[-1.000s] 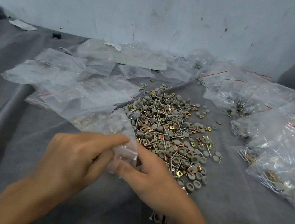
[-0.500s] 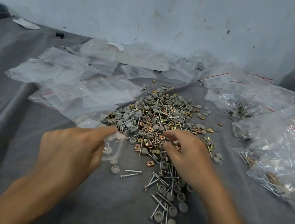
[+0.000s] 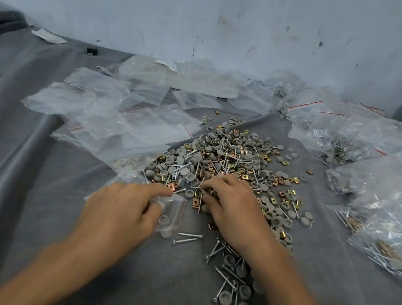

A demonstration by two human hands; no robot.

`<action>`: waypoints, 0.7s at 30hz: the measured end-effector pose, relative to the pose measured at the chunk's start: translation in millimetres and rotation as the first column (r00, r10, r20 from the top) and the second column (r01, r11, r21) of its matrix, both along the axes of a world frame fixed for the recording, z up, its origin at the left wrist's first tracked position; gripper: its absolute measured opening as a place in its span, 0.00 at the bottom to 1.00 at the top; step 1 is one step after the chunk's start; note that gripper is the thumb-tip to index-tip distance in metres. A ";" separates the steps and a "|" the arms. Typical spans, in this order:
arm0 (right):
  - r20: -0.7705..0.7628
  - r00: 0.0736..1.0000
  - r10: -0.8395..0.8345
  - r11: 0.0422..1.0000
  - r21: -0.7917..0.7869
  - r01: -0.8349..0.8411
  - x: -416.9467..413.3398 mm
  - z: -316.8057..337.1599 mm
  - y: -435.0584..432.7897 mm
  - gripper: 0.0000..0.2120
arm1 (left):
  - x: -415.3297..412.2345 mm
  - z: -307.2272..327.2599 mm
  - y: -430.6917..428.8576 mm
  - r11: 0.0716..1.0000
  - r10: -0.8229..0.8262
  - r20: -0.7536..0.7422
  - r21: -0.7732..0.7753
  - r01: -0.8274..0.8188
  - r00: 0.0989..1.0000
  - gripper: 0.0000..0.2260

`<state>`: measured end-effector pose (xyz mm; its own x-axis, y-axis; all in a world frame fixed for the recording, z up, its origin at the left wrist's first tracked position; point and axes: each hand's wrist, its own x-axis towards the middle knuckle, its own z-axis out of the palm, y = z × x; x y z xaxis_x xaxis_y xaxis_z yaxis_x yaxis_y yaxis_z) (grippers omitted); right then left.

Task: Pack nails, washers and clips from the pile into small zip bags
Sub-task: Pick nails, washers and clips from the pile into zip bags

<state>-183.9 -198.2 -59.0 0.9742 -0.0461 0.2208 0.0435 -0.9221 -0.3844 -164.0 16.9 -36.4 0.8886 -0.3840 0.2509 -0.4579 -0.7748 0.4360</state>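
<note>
A pile of grey washers, silver nails and gold clips [image 3: 236, 158] lies on the grey cloth [image 3: 24, 202] in the middle. My left hand [image 3: 119, 213] pinches a small clear zip bag [image 3: 171, 214] with a grey washer inside, just left of the pile's near edge. My right hand [image 3: 235, 209] rests palm down on the pile, fingertips curled onto nails and clips; what they hold is hidden. Loose nails [image 3: 187, 238] lie between my hands, and more nails and washers [image 3: 234, 279] trail toward me beside my right forearm.
Empty clear zip bags [image 3: 109, 114] are strewn to the left and behind the pile. Filled bags with red seal lines [image 3: 387, 201] are heaped at the right. A pale wall [image 3: 218, 15] stands close behind.
My right hand left the bag and moved up onto the pile. My left hand kept the small bag and shifted slightly left, uncovering loose nails and washers near me.
</note>
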 end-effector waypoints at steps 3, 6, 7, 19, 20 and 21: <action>0.050 0.998 -0.029 0.999 0.033 0.027 -5.9 4.0 -4.4 0.10 | 2.0 -1.4 0.8 1.000 -0.004 -0.001 -0.019 0.004 1.000 0.18; 0.079 0.995 -0.067 0.993 0.101 0.059 -10.1 10.6 -9.5 0.09 | 2.7 -2.2 1.4 0.999 -0.027 -0.028 -0.033 0.026 0.999 0.16; 0.091 0.993 -0.078 0.989 0.129 0.065 -11.8 12.5 -11.4 0.09 | 2.7 -1.9 1.5 0.998 -0.041 -0.035 -0.045 0.039 0.999 0.15; 0.109 0.983 -0.147 0.562 0.827 -0.008 -23.0 22.0 -25.4 0.07 | 2.9 1.0 0.6 0.984 -0.088 -0.092 -0.162 0.073 0.992 0.14; 0.109 0.985 -0.134 0.545 0.838 -0.018 -23.0 21.5 -24.1 0.08 | 3.2 1.2 0.6 0.982 -0.091 -0.098 -0.174 0.073 0.991 0.14; 0.107 0.987 -0.120 0.536 0.844 -0.026 -23.2 21.0 -22.2 0.09 | 3.6 1.3 0.6 0.981 -0.095 -0.103 -0.181 0.075 0.990 0.13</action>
<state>-207.1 -220.4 -38.0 0.9278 -0.3263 0.1811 0.1280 -0.1777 -0.9757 -160.4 17.5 -35.1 0.8807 -0.4176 0.2236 -0.4600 -0.6416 0.6138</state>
